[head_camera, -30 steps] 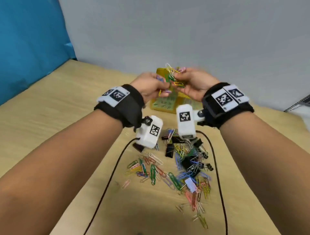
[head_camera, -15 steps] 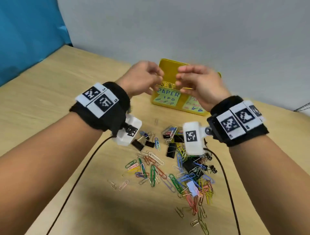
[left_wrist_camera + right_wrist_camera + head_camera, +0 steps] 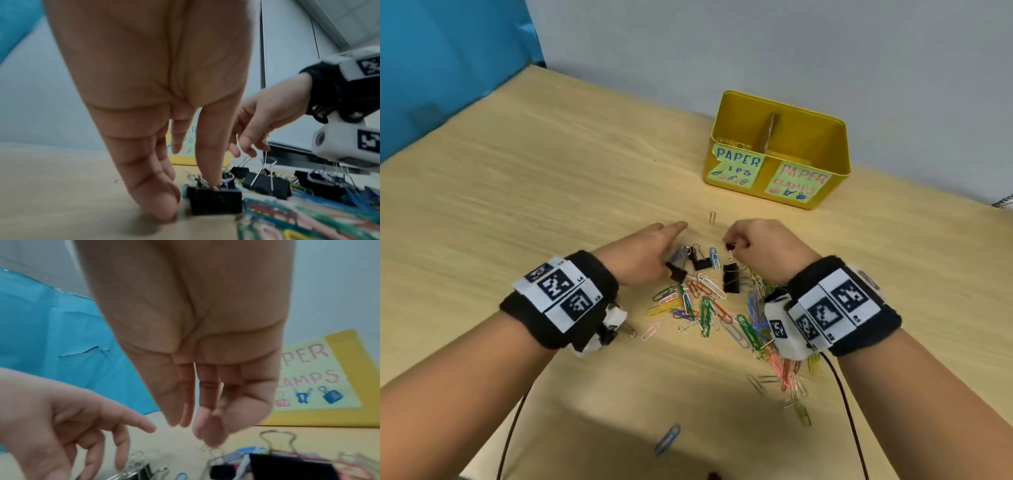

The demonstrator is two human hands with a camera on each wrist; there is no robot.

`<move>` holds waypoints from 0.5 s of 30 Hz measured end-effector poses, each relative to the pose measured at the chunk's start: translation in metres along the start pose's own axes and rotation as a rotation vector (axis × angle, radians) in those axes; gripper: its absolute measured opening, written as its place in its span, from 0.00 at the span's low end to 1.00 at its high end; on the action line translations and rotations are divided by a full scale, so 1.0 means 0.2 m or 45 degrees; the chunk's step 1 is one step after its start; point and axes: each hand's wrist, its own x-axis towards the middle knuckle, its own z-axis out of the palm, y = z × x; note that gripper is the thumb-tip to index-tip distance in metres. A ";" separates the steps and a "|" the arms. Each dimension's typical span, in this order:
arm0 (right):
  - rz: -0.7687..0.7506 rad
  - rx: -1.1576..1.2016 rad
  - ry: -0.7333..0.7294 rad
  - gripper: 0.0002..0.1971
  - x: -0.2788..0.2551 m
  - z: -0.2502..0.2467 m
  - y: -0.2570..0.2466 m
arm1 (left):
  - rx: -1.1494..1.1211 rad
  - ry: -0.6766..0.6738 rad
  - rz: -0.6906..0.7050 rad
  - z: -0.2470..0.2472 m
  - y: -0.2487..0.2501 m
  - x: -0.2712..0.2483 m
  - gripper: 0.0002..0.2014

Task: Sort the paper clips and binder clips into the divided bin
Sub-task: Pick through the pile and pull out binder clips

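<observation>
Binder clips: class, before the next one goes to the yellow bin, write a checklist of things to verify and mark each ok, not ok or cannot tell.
1. The right hand pinches the small binder clip by its wire handle: ok.
2. That clip is lifted off the table: cannot tell.
3. The clamps label marks the right compartment of the yellow bin: ok.
4. The divider stands upright: ok.
5. The left hand grips a clip too: not ok; a straight finger only touches the larger binder clip.
</observation>
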 end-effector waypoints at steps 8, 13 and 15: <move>-0.114 -0.203 -0.071 0.24 0.06 0.16 -0.12 | 0.084 0.103 0.038 -0.02 -0.01 0.05 0.26; -0.054 -0.099 -0.005 0.23 0.05 0.13 -0.04 | 0.016 0.254 -0.007 -0.04 -0.11 0.01 0.27; -0.105 -0.091 0.096 0.20 0.05 0.14 -0.06 | 0.153 0.176 -0.019 -0.04 -0.12 0.02 0.31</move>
